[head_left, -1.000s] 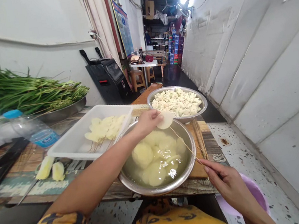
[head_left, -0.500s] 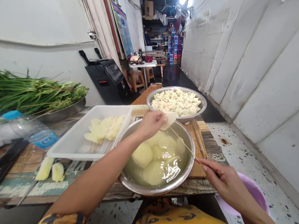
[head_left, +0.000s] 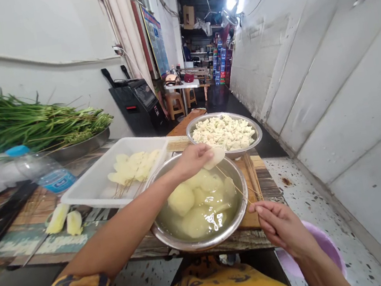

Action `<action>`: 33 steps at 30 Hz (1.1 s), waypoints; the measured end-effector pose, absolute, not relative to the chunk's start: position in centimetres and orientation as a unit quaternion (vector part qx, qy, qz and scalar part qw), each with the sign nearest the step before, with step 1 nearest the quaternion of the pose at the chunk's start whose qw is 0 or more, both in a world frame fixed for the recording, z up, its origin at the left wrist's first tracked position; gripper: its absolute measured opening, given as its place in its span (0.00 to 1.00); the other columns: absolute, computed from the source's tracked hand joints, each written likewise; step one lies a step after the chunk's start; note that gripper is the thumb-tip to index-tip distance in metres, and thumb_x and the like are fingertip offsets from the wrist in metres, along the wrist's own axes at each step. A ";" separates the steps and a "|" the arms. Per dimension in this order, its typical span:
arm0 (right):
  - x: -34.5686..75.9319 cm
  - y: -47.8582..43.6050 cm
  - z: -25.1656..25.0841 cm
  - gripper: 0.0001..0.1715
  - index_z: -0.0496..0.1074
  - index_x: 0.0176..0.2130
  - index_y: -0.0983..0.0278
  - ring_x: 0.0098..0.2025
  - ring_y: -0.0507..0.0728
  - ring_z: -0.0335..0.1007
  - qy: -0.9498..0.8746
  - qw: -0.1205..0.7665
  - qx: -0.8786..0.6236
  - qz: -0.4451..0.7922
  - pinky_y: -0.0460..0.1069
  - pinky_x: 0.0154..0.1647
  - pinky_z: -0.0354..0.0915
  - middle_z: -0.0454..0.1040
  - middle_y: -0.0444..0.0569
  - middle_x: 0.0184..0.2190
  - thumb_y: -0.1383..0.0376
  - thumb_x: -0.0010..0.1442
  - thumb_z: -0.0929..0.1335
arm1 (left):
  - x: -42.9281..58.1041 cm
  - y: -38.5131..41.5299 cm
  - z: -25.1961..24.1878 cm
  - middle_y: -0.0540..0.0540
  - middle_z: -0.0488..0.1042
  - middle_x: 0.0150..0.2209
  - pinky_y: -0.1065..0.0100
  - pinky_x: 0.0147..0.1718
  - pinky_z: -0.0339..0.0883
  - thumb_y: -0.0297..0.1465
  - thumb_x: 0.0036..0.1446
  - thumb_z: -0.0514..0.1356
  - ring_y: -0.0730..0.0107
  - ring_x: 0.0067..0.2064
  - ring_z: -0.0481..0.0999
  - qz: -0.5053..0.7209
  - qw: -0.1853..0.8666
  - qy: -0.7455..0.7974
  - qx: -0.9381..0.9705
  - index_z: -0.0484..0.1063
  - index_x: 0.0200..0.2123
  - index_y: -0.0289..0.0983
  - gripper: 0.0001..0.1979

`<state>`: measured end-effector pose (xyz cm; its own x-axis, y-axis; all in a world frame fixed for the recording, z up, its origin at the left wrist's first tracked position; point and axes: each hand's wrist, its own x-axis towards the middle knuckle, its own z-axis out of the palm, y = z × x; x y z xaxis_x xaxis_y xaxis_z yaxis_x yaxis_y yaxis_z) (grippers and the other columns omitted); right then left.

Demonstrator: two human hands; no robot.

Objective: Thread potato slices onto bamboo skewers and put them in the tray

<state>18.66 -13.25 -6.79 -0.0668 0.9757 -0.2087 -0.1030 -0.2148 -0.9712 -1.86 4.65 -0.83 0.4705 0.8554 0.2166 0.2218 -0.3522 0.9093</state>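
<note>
My left hand (head_left: 193, 159) pinches a thin pale potato slice (head_left: 214, 157) above the far rim of a steel bowl (head_left: 205, 241). The bowl holds peeled potatoes and slices in water. My right hand (head_left: 277, 223) pinches the near end of a thin bamboo skewer (head_left: 234, 185), whose tip reaches up to the slice. A white tray (head_left: 86, 189) left of the bowl holds several skewered potato slices (head_left: 133, 166).
A second steel bowl (head_left: 257, 135) of cauliflower pieces sits behind. Loose skewers (head_left: 253, 176) lie on the wooden board at the right. A water bottle (head_left: 42, 172), green chives (head_left: 30, 121) in a metal tray, peel scraps (head_left: 64, 219) and a purple bucket (head_left: 320, 243) are nearby.
The slice in my left hand has tilted from face-on to flatter. My right hand has moved slightly up and left with the skewer.
</note>
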 end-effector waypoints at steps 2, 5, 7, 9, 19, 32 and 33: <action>18.3 -13.5 -7.3 0.16 0.72 0.37 0.66 0.14 0.45 0.50 -0.501 0.467 -0.566 0.460 0.41 0.13 0.49 0.59 0.38 0.15 0.55 0.58 0.67 | -1.8 4.6 -0.9 0.45 0.76 0.30 0.71 0.31 0.64 0.37 0.50 0.61 0.69 0.31 0.74 0.363 0.447 0.362 0.733 0.72 0.32 0.33 0.12; 17.9 -13.8 -7.7 0.14 0.74 0.38 0.66 0.21 0.51 0.60 -0.586 0.458 -0.595 0.304 0.44 0.20 0.57 0.67 0.44 0.20 0.59 0.59 0.66 | -1.8 4.9 -1.2 0.44 0.77 0.31 0.70 0.32 0.65 0.37 0.49 0.62 0.67 0.33 0.74 0.377 0.458 0.375 0.713 0.73 0.33 0.33 0.13; 17.9 -14.0 -7.6 0.14 0.75 0.39 0.65 0.22 0.53 0.62 -0.614 0.447 -0.597 0.258 0.45 0.21 0.58 0.66 0.45 0.19 0.60 0.60 0.65 | -1.7 5.1 -1.4 0.44 0.77 0.32 0.70 0.32 0.65 0.37 0.48 0.63 0.67 0.34 0.75 0.388 0.466 0.390 0.693 0.73 0.33 0.33 0.12; 18.0 -14.2 -7.3 0.13 0.74 0.40 0.65 0.22 0.52 0.61 -0.625 0.444 -0.591 0.250 0.45 0.22 0.58 0.64 0.43 0.18 0.61 0.61 0.64 | -1.7 5.2 -1.5 0.44 0.77 0.31 0.70 0.31 0.65 0.35 0.47 0.64 0.68 0.32 0.74 0.392 0.486 0.402 0.670 0.73 0.32 0.33 0.11; 18.5 -13.7 -7.4 0.15 0.67 0.37 0.66 0.13 0.42 0.42 -0.456 0.465 -0.490 0.579 0.41 0.13 0.38 0.57 0.35 0.17 0.55 0.61 0.65 | -1.6 5.1 -1.0 0.44 0.76 0.30 0.70 0.33 0.67 0.31 0.39 0.70 0.71 0.31 0.75 0.354 0.709 0.355 0.496 0.74 0.30 0.31 0.14; 17.4 -13.3 -8.5 0.17 0.74 0.47 0.63 0.31 0.57 0.73 -0.674 0.470 -0.551 0.146 0.50 0.32 0.67 0.77 0.52 0.33 0.64 0.60 0.64 | -0.7 4.1 -1.2 0.43 0.77 0.31 0.66 0.34 0.68 0.29 0.37 0.71 0.69 0.32 0.75 0.422 0.664 0.383 0.484 0.72 0.28 0.31 0.14; 17.4 -13.3 -8.5 0.16 0.74 0.47 0.63 0.33 0.58 0.74 -0.682 0.471 -0.546 0.119 0.51 0.35 0.67 0.77 0.54 0.36 0.65 0.60 0.63 | -0.7 4.1 -1.1 0.43 0.77 0.31 0.66 0.34 0.69 0.28 0.37 0.71 0.70 0.32 0.75 0.428 0.669 0.381 0.474 0.72 0.27 0.30 0.13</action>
